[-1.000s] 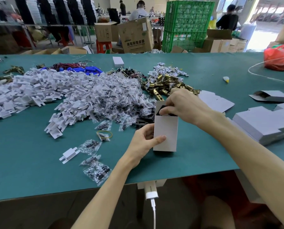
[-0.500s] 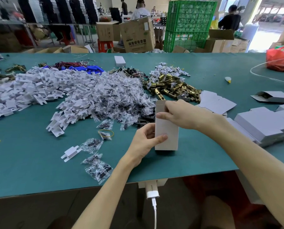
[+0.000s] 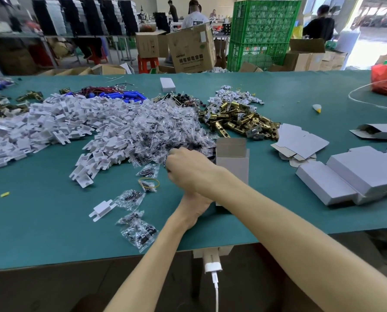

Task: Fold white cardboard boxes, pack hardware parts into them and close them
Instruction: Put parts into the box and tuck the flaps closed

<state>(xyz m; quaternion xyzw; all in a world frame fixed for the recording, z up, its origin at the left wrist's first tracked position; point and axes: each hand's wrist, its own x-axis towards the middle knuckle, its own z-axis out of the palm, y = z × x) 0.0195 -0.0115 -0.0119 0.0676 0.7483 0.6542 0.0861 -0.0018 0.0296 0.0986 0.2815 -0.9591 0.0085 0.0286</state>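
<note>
A white box (image 3: 232,164) stands upright on the green table (image 3: 41,221) with its top flap open, just right of a heap of small clear bags (image 3: 165,136) holding dark parts. The right hand (image 3: 189,170) crosses above the left hand (image 3: 194,207) and digs into the heap's near edge with fingers curled under (whether they pinch a bag cannot be seen), while the left hand lies mostly hidden beneath that forearm at the box's foot, its grip impossible to tell. The crossing forearm passes close against the tall, light box, so drawing back could tip it, and the slippery bags may lift in a clump or drop short of the opening
</note>
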